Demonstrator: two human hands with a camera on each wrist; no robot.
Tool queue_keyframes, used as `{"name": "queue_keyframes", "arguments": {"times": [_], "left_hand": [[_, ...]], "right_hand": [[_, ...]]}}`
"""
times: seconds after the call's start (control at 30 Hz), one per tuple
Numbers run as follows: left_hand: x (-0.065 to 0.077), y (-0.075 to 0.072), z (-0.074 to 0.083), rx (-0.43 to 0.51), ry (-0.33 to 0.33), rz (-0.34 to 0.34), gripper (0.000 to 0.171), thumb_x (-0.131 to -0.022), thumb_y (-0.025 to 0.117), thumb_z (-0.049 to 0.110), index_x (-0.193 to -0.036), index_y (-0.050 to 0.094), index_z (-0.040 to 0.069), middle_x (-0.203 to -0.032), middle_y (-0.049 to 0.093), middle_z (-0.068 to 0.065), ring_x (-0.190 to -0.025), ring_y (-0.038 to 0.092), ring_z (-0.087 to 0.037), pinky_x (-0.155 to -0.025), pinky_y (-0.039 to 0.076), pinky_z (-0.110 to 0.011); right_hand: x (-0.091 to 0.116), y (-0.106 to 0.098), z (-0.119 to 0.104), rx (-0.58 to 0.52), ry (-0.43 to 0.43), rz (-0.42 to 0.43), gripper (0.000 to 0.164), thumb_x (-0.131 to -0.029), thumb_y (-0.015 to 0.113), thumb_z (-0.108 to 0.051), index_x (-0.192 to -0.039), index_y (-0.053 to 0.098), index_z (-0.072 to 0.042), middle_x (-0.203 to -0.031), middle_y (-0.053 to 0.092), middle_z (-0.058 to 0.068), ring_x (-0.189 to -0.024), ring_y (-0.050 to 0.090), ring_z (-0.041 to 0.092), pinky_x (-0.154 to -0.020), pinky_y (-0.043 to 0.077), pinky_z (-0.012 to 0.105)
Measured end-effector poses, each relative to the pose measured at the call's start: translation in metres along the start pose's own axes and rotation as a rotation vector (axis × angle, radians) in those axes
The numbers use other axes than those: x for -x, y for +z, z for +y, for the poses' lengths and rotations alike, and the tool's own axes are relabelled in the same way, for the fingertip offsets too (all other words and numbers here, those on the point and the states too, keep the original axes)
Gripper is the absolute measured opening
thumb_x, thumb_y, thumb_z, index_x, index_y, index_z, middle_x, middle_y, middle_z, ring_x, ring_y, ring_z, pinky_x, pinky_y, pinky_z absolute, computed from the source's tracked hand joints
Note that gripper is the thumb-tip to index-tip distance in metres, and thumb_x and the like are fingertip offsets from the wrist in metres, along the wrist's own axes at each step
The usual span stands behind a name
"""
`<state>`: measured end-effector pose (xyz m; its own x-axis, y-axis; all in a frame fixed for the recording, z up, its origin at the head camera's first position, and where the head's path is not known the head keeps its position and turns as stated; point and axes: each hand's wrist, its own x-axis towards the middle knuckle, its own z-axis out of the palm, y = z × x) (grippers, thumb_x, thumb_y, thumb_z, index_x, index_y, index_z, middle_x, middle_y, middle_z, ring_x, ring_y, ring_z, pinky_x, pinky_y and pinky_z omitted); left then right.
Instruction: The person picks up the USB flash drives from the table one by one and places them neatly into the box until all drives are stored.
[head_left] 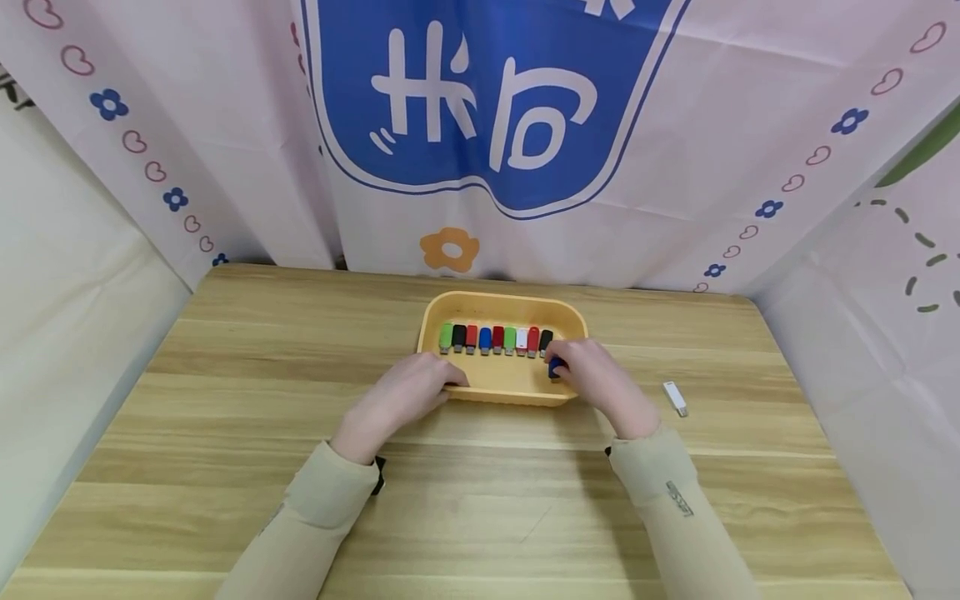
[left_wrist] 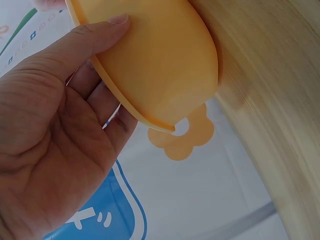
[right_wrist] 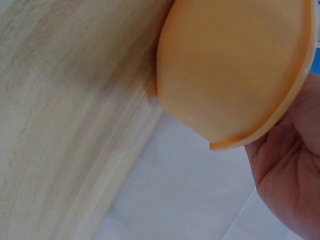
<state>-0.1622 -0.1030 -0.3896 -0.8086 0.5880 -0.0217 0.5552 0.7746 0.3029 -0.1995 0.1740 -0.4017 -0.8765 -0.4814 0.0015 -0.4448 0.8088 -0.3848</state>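
Observation:
A yellow tray (head_left: 510, 397) stands on the table, holding a row of several USB sticks in green, black, red, blue and white, such as the blue one (head_left: 485, 338). At its front left corner, my left hand (head_left: 408, 387) grips the rim; the left wrist view shows the thumb (left_wrist: 100, 36) on the outer wall and the fingers over the edge. My right hand (head_left: 596, 377) reaches over the tray's right side and pinches a dark blue USB stick (head_left: 556, 367) inside, just below the black one (head_left: 546, 340) ending the row. In the right wrist view the tray wall hides those fingertips.
A white USB stick (head_left: 676, 399) lies on the wooden table (head_left: 480, 517), to the right of the tray. Behind the table hangs a white cloth (head_left: 675, 225) with a blue emblem, and cloth also covers both sides.

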Motion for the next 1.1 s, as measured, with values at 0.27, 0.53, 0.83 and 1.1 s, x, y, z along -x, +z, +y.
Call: {"name": "queue_keyframes", "arguments": {"times": [0.27, 0.53, 0.83, 1.1], "left_hand": [[0.001, 0.000, 0.001, 0.003, -0.003, -0.007, 0.019, -0.088, 0.074, 0.002, -0.098, 0.078, 0.017, -0.098, 0.077, 0.001, -0.090, 0.071, -0.015, -0.080, 0.059, -0.034], [0.002, 0.001, 0.001, 0.012, 0.000, -0.007, 0.019, -0.087, 0.073, 0.001, -0.099, 0.079, 0.015, -0.099, 0.078, -0.001, -0.089, 0.072, -0.016, -0.081, 0.060, -0.033], [0.002, -0.001, 0.000, 0.016, -0.002, -0.010, 0.019, -0.087, 0.073, 0.000, -0.098, 0.078, 0.014, -0.098, 0.077, -0.001, -0.085, 0.070, -0.014, -0.078, 0.060, -0.033], [0.000, -0.001, 0.000, 0.009, -0.012, -0.029, 0.019, -0.088, 0.072, 0.000, -0.100, 0.078, 0.013, -0.099, 0.077, -0.003, -0.086, 0.070, -0.014, -0.080, 0.060, -0.033]], "right_hand": [[-0.003, -0.001, -0.001, 0.087, -0.037, -0.047, 0.011, -0.088, 0.071, 0.003, -0.099, 0.070, -0.001, -0.095, 0.072, 0.011, -0.085, 0.065, 0.020, -0.077, 0.057, 0.036], [-0.007, 0.001, -0.006, 0.208, -0.027, -0.077, 0.009, -0.085, 0.076, 0.001, -0.089, 0.069, -0.001, -0.086, 0.069, 0.012, -0.073, 0.059, 0.018, -0.065, 0.053, 0.030], [-0.011, 0.003, -0.007, 0.260, -0.012, -0.068, 0.018, -0.083, 0.077, 0.000, -0.100, 0.074, 0.001, -0.099, 0.063, 0.014, -0.080, 0.065, 0.021, -0.070, 0.058, 0.029], [-0.014, 0.004, -0.005, 0.355, -0.066, -0.065, 0.012, -0.078, 0.079, 0.002, -0.088, 0.072, -0.001, -0.089, 0.058, 0.012, -0.070, 0.057, 0.016, -0.060, 0.052, 0.023]]}}
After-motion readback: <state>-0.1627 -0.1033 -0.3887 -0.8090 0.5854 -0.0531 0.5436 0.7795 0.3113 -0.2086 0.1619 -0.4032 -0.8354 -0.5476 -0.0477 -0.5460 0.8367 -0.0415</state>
